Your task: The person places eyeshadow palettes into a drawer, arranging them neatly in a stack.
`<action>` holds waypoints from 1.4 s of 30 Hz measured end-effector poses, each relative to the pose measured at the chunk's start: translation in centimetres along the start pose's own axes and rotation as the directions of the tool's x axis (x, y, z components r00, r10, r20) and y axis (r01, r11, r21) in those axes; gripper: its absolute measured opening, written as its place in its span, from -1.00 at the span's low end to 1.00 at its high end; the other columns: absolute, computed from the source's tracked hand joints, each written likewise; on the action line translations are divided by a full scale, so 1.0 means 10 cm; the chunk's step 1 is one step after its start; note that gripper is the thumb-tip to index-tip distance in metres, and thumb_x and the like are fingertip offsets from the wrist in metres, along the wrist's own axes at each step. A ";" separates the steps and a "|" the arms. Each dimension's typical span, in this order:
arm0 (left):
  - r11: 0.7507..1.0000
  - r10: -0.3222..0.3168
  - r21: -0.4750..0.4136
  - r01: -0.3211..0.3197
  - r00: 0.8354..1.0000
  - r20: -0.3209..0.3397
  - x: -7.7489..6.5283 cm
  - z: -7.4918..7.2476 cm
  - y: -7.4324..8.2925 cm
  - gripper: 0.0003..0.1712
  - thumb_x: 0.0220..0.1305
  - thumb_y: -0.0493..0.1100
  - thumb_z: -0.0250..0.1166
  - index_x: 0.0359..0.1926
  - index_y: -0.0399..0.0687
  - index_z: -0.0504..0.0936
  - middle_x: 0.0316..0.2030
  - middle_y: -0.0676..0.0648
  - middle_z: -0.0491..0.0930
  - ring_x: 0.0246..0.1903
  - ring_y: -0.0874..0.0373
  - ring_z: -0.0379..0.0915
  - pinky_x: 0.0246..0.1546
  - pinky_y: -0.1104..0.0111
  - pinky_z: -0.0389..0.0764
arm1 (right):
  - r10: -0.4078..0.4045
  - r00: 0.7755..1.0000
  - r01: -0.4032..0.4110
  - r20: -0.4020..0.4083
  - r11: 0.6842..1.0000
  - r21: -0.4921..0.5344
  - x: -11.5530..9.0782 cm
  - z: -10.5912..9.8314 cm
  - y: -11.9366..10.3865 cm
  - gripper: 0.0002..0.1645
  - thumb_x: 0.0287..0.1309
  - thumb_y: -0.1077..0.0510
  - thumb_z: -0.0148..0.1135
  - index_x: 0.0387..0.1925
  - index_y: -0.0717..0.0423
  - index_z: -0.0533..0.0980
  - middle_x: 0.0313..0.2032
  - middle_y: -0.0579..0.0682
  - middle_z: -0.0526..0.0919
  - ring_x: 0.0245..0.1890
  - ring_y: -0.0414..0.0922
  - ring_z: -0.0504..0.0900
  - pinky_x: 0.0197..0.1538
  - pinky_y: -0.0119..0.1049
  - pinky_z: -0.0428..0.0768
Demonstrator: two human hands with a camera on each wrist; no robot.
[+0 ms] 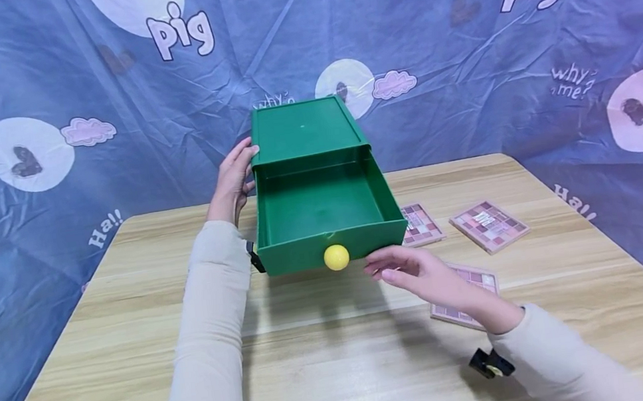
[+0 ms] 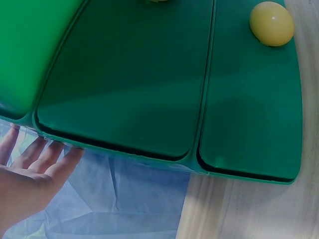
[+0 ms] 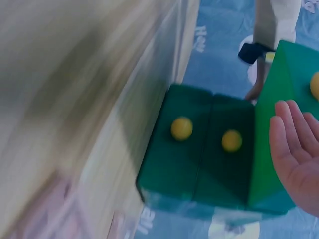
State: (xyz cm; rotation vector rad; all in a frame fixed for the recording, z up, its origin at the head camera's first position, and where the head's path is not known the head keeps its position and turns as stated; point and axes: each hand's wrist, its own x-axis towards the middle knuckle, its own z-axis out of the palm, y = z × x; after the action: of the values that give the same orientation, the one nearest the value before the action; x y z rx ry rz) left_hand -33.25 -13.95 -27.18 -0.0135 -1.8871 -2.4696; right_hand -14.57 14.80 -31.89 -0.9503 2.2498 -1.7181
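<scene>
A green drawer cabinet [image 1: 307,129] stands on the table with its top drawer [image 1: 327,250] pulled far out toward me; the drawer's green floor shows. A round yellow knob [image 1: 336,257] sits on the drawer's front. Below, in the right wrist view, two lower drawers are closed, one with a yellow knob [image 3: 232,141] and the other with a yellow knob [image 3: 182,129]. My left hand [image 1: 234,174] rests against the cabinet's left side near the top, fingers extended in the left wrist view. My right hand [image 1: 421,275], fingers loosely extended, is right at the drawer front's lower right corner, holding nothing.
Three pink eyeshadow palettes lie on the wooden table [image 1: 136,357] to the right: one palette [image 1: 419,225] partly behind the drawer, one palette [image 1: 490,225] farther right, one palette [image 1: 478,277] partly under my right arm. A blue printed cloth [image 1: 427,27] hangs behind.
</scene>
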 end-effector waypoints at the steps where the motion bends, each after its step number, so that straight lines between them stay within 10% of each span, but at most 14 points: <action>1: 1.000 -0.001 0.000 0.001 1.000 -0.001 0.00 0.00 0.00 -0.40 0.02 -0.10 0.20 0.16 0.09 0.33 0.09 -0.04 0.31 0.04 0.13 0.25 -0.09 0.14 0.30 | -0.004 1.000 0.005 0.021 0.999 -0.042 -0.03 -0.05 0.00 -0.67 0.17 0.32 -0.05 -0.01 0.32 0.35 -0.13 0.13 0.49 -0.14 -0.01 0.47 -0.11 -0.25 0.41; 14: 1.000 -0.003 -0.001 0.003 1.000 0.005 0.00 0.00 -0.01 -0.39 0.02 -0.09 0.20 0.17 0.10 0.32 0.11 -0.03 0.29 0.06 0.13 0.23 -0.06 0.13 0.27 | 0.041 0.999 -0.049 -0.029 0.930 -0.364 -0.44 -0.50 0.29 -0.46 0.02 0.24 0.17 0.09 0.23 0.31 0.03 0.10 0.39 0.01 -0.03 0.35 -0.05 -0.14 0.34; 23: 1.000 -0.009 -0.012 0.009 1.000 0.000 0.00 0.00 -0.02 -0.40 0.02 -0.09 0.20 0.16 0.10 0.33 0.09 -0.04 0.32 0.06 0.14 0.23 -0.07 0.14 0.26 | 0.169 0.981 -0.194 -0.096 0.886 -0.421 -0.75 -0.74 0.46 -0.22 -0.10 0.15 0.27 0.16 0.27 0.17 0.11 0.33 0.21 0.08 0.28 0.14 -0.06 0.24 0.11; 42: 1.000 0.002 0.006 -0.002 1.000 0.004 0.00 0.00 -0.02 -0.40 0.02 -0.05 0.20 0.16 0.13 0.33 0.11 0.00 0.29 0.07 0.15 0.21 -0.04 0.11 0.23 | 0.278 0.959 -0.250 -0.046 0.766 -0.593 -1.00 -0.84 0.72 0.34 -0.52 -0.11 0.46 0.12 0.62 -0.06 0.10 0.58 -0.09 0.09 0.43 -0.10 0.02 0.21 -0.09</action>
State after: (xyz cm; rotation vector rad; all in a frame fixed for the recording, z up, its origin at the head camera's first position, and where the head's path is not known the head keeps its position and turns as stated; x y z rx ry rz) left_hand -33.22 -13.93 -27.40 -0.0204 -1.8948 -2.4645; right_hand -13.51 28.29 -38.13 -0.6894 2.7889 -0.8614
